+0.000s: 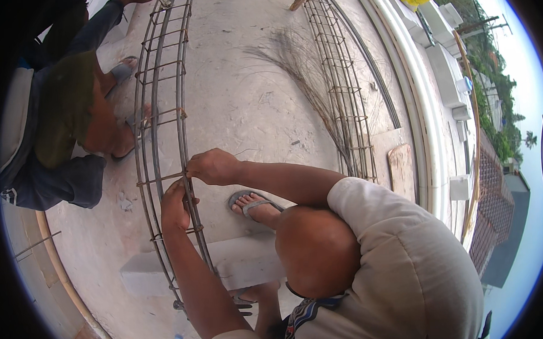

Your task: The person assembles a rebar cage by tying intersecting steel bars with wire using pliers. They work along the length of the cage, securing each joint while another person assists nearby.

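Observation:
Neither my left hand nor my right hand shows. Below me a person in a pale beige shirt (pixel 412 272) bends over a long steel rebar cage (pixel 153 120), head down between outstretched arms. That person's upper hand (pixel 214 166) is closed at one long bar beside a cross tie. Their lower hand (pixel 177 205) curls around the same bar just below it; whatever is between the fingers is too small to tell. At the upper left, another worker in olive shorts (pixel 63 111) reaches a dark-sleeved arm (pixel 99 29) to the cage's far end, where the hand is partly cut off.
A second rebar cage (pixel 340 89) lies to the right, with a bundle of thin wire (pixel 304 78) against it. A pale block (pixel 245 260) is under the near cage. Boards (pixel 401 171) and a white ledge (pixel 422 104) run along the right edge, with roofs beyond.

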{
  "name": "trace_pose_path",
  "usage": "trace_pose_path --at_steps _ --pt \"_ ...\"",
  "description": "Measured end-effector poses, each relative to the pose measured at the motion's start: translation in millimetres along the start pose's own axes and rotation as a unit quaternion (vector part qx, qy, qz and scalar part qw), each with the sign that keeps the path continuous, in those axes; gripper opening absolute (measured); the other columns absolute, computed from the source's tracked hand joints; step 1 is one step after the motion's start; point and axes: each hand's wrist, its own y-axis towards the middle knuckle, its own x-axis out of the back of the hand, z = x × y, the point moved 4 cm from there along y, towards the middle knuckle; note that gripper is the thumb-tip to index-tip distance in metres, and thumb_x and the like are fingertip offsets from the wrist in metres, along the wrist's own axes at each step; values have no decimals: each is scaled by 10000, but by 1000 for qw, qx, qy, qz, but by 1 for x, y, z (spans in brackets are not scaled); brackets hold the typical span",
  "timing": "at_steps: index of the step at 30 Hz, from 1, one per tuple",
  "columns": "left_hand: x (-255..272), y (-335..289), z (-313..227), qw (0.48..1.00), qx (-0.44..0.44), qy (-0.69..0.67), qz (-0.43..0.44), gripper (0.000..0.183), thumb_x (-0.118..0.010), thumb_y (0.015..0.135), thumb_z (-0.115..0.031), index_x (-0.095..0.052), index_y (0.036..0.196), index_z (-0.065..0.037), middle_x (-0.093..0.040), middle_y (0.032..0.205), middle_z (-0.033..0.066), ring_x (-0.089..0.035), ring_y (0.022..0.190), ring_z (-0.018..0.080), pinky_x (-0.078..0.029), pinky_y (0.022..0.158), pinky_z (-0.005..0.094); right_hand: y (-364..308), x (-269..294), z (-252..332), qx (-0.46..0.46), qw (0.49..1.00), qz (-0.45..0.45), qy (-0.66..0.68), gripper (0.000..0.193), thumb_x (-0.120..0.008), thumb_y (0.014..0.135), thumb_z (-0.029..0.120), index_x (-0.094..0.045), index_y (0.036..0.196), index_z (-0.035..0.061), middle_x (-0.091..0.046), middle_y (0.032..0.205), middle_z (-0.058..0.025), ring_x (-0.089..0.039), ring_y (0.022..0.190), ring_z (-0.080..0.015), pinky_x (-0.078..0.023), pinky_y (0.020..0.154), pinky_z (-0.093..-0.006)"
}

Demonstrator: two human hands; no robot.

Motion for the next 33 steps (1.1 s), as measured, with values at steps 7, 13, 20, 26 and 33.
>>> trace_pose_path --at_steps 7,13,20,26,33 --pt "-14 6 -10 980 -83 134 -121 206 -452 967 -160 -613 998 -35 -537 745 16 -488 594 101 -427 530 260 0 -2 3 46 996 -9 -70 168 -606 881 225 -633 870 60 -632 785 -90 -646 721 -309 -532 625 -417" --pt "-20 -7 -23 957 -88 191 -198 213 -478 945 -147 -623 1010 -5 -573 794 36 -530 697 111 -444 597 275 2 0 9 -11 994 62 -85 205 -535 918 224 -640 906 48 -652 882 -105 -663 810 -315 -535 710 -425" --pt "-22 -31 -26 986 -45 -1 -161 414 -510 795 -103 -618 1174 21 -586 1120 103 -495 1080 175 -341 949 337 -9 8 24 -51 998 14 -35 356 -623 865 330 -548 1020 18 -640 880 -168 -660 793 -362 -532 691 -457" --pt "-56 -57 -39 986 -41 73 -141 553 -458 756 -102 -574 1281 28 -562 1244 102 -472 1179 205 -294 1020 347 -11 7 36 -100 993 44 -42 330 -611 873 264 -482 1057 22 -636 883 -189 -668 812 -362 -535 697 -457" --pt "-34 -40 -30 982 -83 62 -159 293 -516 858 -163 -668 1040 9 -633 995 56 -546 942 146 -407 822 320 -8 12 33 -89 992 78 -52 229 -557 881 171 -499 1036 13 -648 896 -186 -667 859 -359 -534 722 -452"
